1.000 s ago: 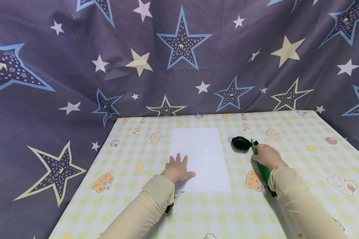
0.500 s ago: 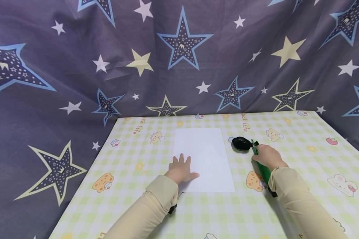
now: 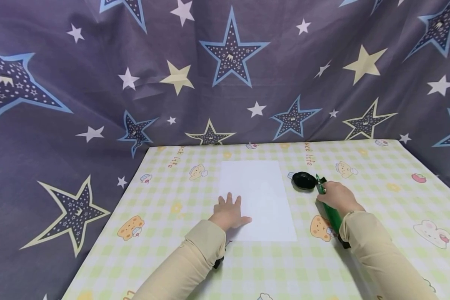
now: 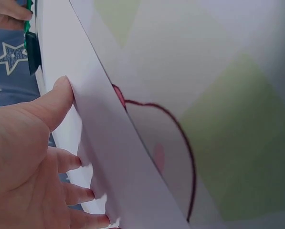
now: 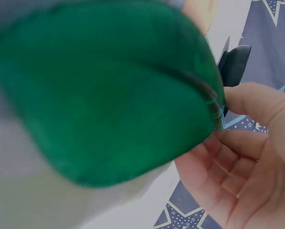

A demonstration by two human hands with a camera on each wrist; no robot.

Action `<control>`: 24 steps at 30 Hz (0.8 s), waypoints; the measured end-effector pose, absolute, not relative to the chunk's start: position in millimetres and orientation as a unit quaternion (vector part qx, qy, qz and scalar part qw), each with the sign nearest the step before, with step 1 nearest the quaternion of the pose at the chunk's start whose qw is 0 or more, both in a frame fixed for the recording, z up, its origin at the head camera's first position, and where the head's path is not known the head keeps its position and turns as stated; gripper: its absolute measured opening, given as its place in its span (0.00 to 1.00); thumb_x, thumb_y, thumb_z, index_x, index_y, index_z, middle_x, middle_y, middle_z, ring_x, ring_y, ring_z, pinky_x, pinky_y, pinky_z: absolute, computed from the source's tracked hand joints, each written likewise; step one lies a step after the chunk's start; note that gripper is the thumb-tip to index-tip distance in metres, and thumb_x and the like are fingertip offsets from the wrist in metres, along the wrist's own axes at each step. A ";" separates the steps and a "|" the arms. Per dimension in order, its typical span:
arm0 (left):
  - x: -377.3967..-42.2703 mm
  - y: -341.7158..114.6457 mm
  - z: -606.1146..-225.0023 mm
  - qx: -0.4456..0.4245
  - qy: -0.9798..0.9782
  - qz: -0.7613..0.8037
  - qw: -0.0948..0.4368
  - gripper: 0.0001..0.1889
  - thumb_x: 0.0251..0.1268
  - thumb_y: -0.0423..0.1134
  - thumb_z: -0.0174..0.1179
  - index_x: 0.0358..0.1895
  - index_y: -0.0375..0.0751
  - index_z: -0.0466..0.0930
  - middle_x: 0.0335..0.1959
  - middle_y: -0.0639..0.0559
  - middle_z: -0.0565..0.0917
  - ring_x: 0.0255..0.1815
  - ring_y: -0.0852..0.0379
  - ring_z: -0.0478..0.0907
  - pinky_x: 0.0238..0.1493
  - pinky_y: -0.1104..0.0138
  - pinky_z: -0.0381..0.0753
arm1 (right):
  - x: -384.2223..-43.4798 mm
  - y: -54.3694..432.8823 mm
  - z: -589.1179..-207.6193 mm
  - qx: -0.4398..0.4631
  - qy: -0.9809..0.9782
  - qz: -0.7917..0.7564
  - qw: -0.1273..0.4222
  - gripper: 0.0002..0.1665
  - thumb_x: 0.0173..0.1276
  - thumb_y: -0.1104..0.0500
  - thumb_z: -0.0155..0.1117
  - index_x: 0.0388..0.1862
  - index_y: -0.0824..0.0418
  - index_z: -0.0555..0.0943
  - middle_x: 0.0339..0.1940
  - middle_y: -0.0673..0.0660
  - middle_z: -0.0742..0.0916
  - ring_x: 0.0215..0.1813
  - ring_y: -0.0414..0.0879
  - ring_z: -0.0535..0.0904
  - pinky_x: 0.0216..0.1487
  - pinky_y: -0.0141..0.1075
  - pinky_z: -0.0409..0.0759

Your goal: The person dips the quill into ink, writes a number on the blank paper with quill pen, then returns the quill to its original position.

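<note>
A white sheet of paper (image 3: 256, 191) lies on the table. My left hand (image 3: 228, 214) rests on its near left part, fingers spread and thumb out to the right. In the left wrist view the fingertips (image 4: 87, 193) press on the paper near its edge. My right hand (image 3: 338, 196) pinches the narrow front part of a long green thing (image 5: 113, 100) with a broad rounded near end, shown large and blurred in the right wrist view. Its kind I cannot tell. A glossy black oval piece (image 3: 304, 180) sits right at its far tip.
A pale green checked cloth (image 3: 277, 271) with cartoon prints covers the table. Behind and at the left hangs a dark purple curtain (image 3: 153, 50) with star prints. Black camera parts show by the left wrist (image 3: 218, 262) and the right wrist (image 3: 345, 243).
My left hand and the paper under it have slid a little to the right across the cloth. My right hand keeps its hold on the green thing at the same spot.
</note>
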State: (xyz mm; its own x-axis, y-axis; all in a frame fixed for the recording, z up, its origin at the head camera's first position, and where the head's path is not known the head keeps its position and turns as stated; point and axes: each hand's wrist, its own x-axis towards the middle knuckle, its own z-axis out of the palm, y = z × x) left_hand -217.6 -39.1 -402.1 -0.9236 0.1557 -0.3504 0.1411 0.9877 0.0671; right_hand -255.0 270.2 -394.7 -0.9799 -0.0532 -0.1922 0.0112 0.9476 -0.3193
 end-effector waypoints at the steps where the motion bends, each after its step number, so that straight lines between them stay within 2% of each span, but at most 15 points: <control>1: -217.9 -38.9 -402.1 0.076 0.981 0.019 0.180 0.42 0.60 0.66 0.48 0.72 0.46 0.50 0.72 0.39 0.48 0.69 0.35 0.45 0.62 0.50 0.62 | -255.0 270.5 -394.3 -0.013 0.982 -0.163 0.097 0.29 0.61 0.57 0.61 0.53 0.78 0.71 0.46 0.74 0.78 0.38 0.56 0.75 0.39 0.50 0.75; 3: -218.4 -38.7 -402.5 0.076 0.980 0.019 0.181 0.42 0.60 0.66 0.47 0.72 0.46 0.50 0.72 0.39 0.48 0.69 0.35 0.45 0.62 0.50 0.61 | -254.4 271.0 -393.1 -0.023 0.981 -0.171 0.091 0.30 0.61 0.57 0.61 0.53 0.79 0.70 0.46 0.74 0.78 0.38 0.57 0.76 0.40 0.51 0.75; 4: -218.6 -38.7 -402.7 0.076 0.980 0.019 0.181 0.42 0.60 0.66 0.47 0.72 0.46 0.50 0.72 0.39 0.48 0.69 0.35 0.45 0.62 0.50 0.61 | -254.5 271.2 -393.0 -0.027 0.979 -0.179 0.089 0.28 0.61 0.57 0.60 0.52 0.79 0.71 0.42 0.73 0.79 0.36 0.56 0.76 0.38 0.50 0.76; 7: -219.0 -39.0 -403.0 0.076 0.980 0.021 0.182 0.42 0.60 0.66 0.47 0.72 0.46 0.50 0.72 0.39 0.48 0.69 0.35 0.45 0.62 0.50 0.61 | -254.5 271.3 -391.8 -0.043 0.975 -0.206 0.077 0.20 0.62 0.58 0.58 0.44 0.75 0.75 0.29 0.65 0.80 0.27 0.51 0.74 0.31 0.43 0.74; 10: -219.0 -39.5 -403.4 0.075 0.980 0.023 0.183 0.42 0.60 0.66 0.47 0.72 0.46 0.50 0.72 0.39 0.48 0.69 0.35 0.44 0.62 0.50 0.61 | -253.9 269.6 -390.3 -0.053 0.966 -0.245 0.068 0.15 0.62 0.59 0.56 0.39 0.72 0.75 0.23 0.57 0.77 0.23 0.46 0.71 0.25 0.37 0.70; 13: -219.0 -39.9 -404.2 0.075 0.980 0.026 0.183 0.42 0.60 0.66 0.48 0.72 0.46 0.50 0.72 0.39 0.47 0.69 0.35 0.44 0.63 0.50 0.60 | -252.6 266.7 -387.7 -0.055 0.952 -0.292 0.069 0.24 0.64 0.60 0.57 0.53 0.75 0.70 0.33 0.64 0.80 0.26 0.46 0.76 0.26 0.37 0.77; 15: -219.0 -40.0 -404.5 0.074 0.980 0.027 0.183 0.43 0.60 0.66 0.48 0.73 0.46 0.50 0.72 0.39 0.47 0.69 0.35 0.44 0.63 0.50 0.60 | -251.7 264.4 -386.4 -0.052 0.940 -0.329 0.078 0.33 0.65 0.60 0.57 0.64 0.76 0.60 0.40 0.70 0.78 0.27 0.47 0.78 0.27 0.39 0.80; 17: -219.0 -40.0 -404.4 0.074 0.980 0.029 0.184 0.43 0.60 0.66 0.48 0.72 0.46 0.50 0.72 0.39 0.47 0.69 0.35 0.44 0.63 0.50 0.59 | -250.6 262.5 -385.3 -0.054 0.924 -0.370 0.083 0.39 0.67 0.60 0.56 0.69 0.74 0.51 0.45 0.72 0.75 0.28 0.49 0.79 0.28 0.41 0.82; 20: -219.0 -39.9 -404.0 0.074 0.980 0.031 0.184 0.43 0.60 0.66 0.48 0.72 0.46 0.50 0.72 0.39 0.47 0.69 0.35 0.44 0.63 0.50 0.59 | -248.7 260.5 -384.5 -0.065 0.895 -0.434 0.087 0.39 0.68 0.61 0.54 0.72 0.69 0.49 0.44 0.71 0.73 0.27 0.53 0.78 0.28 0.45 0.82; 24: -218.8 -39.6 -402.6 0.074 0.980 0.032 0.184 0.42 0.60 0.65 0.48 0.72 0.46 0.50 0.72 0.39 0.48 0.69 0.35 0.44 0.63 0.50 0.59 | -245.5 258.9 -383.5 -0.076 0.851 -0.510 0.098 0.33 0.70 0.61 0.52 0.70 0.68 0.55 0.44 0.68 0.72 0.30 0.56 0.77 0.33 0.49 0.81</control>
